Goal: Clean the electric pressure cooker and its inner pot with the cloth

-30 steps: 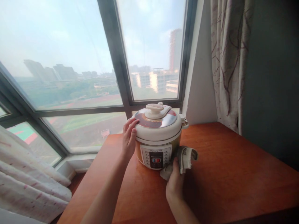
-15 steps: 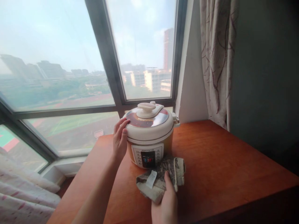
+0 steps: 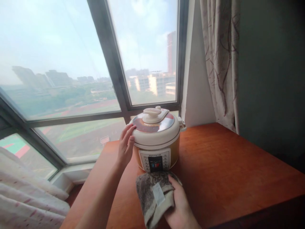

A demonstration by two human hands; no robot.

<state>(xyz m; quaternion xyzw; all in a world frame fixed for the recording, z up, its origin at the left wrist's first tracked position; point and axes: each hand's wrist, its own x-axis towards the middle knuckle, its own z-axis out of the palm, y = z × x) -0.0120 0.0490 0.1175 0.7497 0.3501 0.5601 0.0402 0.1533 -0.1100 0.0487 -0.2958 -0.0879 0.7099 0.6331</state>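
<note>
A cream and gold electric pressure cooker (image 3: 157, 140) stands on a reddish wooden table (image 3: 226, 168) by the window, its control panel facing me. My left hand (image 3: 125, 146) rests flat against the left side of its lid, fingers spread. My right hand (image 3: 181, 203) grips a grey speckled cloth (image 3: 152, 194) with a white label. The cloth hangs just in front of the cooker's base, below the panel.
Large window panes with dark frames (image 3: 114, 63) rise behind the table. A patterned curtain (image 3: 221, 60) hangs at the right next to a dark wall. A pale curtain (image 3: 26, 194) bunches at the lower left. Bare tabletop stretches to the right of the cooker.
My right hand has carried the cloth from the cooker's right side to the front and drawn it toward me. My left hand stays on the lid's left side.
</note>
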